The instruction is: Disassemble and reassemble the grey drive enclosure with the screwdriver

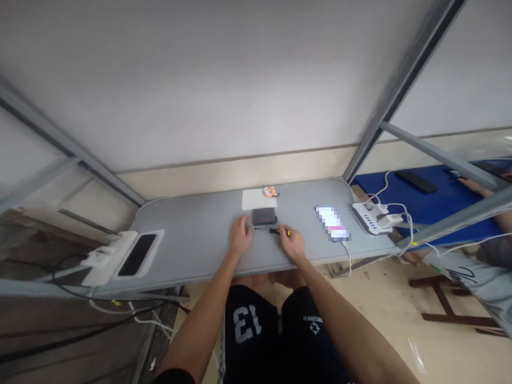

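Note:
My left hand (240, 235) rests palm down on the grey table (192, 240), fingers spread, just left of a small dark flat box (264, 216). My right hand (291, 241) lies on the table with its fingers around the yellow-and-black handle of a small screwdriver (276, 231), whose thin shaft points left toward the box. Behind the box lies a white sheet (256, 199) with a small orange figure (270, 191) at its right corner.
A phone with a lit screen (332, 223) lies to the right, cabled to a white power strip (371, 217). At far left sit a white tray holding a dark phone (138, 254) and another power strip. A metal frame flanks the table. Another person sits at the blue table (432, 205).

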A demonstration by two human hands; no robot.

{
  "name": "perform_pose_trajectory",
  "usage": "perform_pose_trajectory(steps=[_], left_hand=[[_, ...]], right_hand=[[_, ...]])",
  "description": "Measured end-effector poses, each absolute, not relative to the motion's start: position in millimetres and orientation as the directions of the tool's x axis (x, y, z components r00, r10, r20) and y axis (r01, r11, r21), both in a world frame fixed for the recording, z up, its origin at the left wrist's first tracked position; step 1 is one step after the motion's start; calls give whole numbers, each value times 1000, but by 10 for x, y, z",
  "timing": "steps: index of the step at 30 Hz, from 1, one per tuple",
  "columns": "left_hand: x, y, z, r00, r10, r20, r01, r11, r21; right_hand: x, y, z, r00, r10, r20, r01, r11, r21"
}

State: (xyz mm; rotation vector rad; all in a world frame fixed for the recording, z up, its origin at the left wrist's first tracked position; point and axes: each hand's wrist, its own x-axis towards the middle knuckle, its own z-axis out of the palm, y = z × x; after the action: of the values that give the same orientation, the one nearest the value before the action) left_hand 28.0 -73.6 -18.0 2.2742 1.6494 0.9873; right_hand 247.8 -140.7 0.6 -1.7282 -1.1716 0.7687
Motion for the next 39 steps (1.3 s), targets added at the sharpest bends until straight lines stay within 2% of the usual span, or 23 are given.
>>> perform_pose_trajectory(steps=[4, 12, 39], left_hand=[[228, -822, -182, 122, 902, 414, 798, -338, 499], [336, -971, -149, 254, 897, 361, 793, -407, 453], [267, -937, -203, 301, 877, 375, 797, -448, 406]], right_hand=[[2470, -1397, -9, 342, 940, -11, 421, -164, -892], [2496, -1415, -22, 338, 940, -35, 409, -181, -894], [2580, -1465, 24, 233, 972, -25, 322, -102, -941]])
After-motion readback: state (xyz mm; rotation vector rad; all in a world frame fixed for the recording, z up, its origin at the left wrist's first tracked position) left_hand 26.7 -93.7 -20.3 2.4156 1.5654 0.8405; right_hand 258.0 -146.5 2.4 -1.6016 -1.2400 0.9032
